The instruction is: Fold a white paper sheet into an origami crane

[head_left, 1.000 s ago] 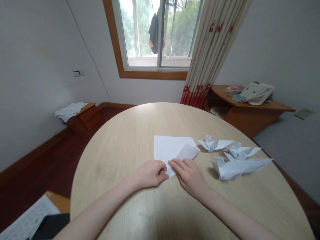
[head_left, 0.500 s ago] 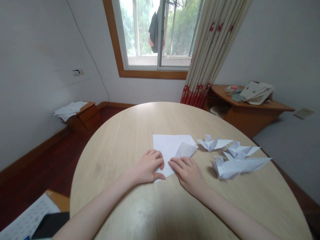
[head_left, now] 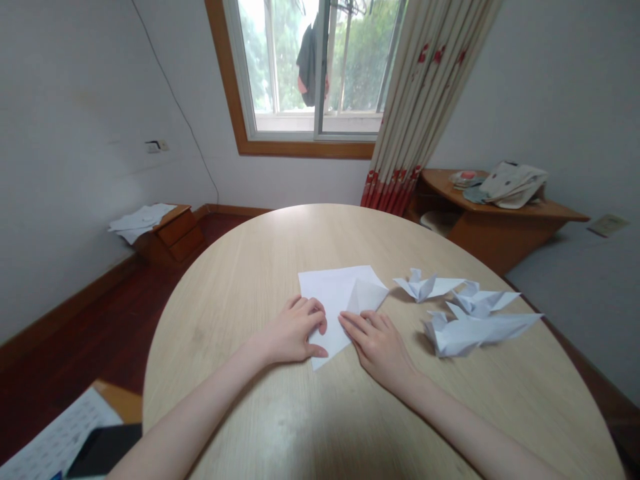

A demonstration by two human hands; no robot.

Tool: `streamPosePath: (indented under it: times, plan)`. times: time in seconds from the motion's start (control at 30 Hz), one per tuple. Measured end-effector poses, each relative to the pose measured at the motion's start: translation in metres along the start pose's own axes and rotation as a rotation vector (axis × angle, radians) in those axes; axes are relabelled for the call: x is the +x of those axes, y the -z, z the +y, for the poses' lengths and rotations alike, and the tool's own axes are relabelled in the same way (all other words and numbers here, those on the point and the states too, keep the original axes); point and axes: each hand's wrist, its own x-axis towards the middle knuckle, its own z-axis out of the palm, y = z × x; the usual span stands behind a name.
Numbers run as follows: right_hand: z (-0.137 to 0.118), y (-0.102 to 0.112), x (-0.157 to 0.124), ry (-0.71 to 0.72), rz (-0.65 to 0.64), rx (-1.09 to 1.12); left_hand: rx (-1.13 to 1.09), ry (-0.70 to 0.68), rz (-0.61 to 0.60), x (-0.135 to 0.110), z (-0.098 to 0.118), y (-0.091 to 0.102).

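Note:
A white sheet of paper lies on the round wooden table, with its right side folded over into a flap. My left hand rests on the sheet's left part, thumb and curled fingers apart with a gap between them. On the folded side, my right hand lies fairly flat, its fingertips pressing on the paper near the flap's lower edge. Three folded paper figures, one small, one behind and one larger in front, stand to the right of my right hand.
Beyond the table are a window and a long curtain. A corner desk bearing a cloth bag stands at right. At left is a low cabinet with papers. A dark flat object lies at bottom left.
The sheet has turned slightly and shifted a little to the left, its bottom corner showing more. My hands have moved only slightly with it.

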Motion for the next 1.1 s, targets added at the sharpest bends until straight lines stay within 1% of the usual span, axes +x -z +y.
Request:
streamPosePath:
  times: [0.33, 0.5, 0.7, 0.9, 1.0, 1.1]
  plan:
    - [0.000, 0.003, 0.002, 0.025, -0.004, 0.022, 0.068, 0.025, -0.026, 0.001, 0.006, 0.004]
    - [0.000, 0.004, 0.003, 0.031, -0.015, 0.031, 0.187, 0.080, 0.000, 0.002, 0.011, 0.000]
    - [0.000, 0.002, 0.002, 0.041, 0.007, 0.080, 0.276, 0.094, 0.010, 0.003, 0.015, -0.004]
    - [0.001, -0.001, 0.001, 0.028, -0.010, 0.154, 0.236, 0.078, -0.012, 0.003, 0.013, 0.000]
    - [0.003, -0.002, 0.001, 0.029, -0.017, 0.205, 0.164, 0.084, -0.023, 0.005, 0.008, 0.002]
    - [0.003, 0.000, 0.000, 0.031, -0.048, 0.224, 0.081, 0.086, -0.010, 0.005, 0.001, 0.001]
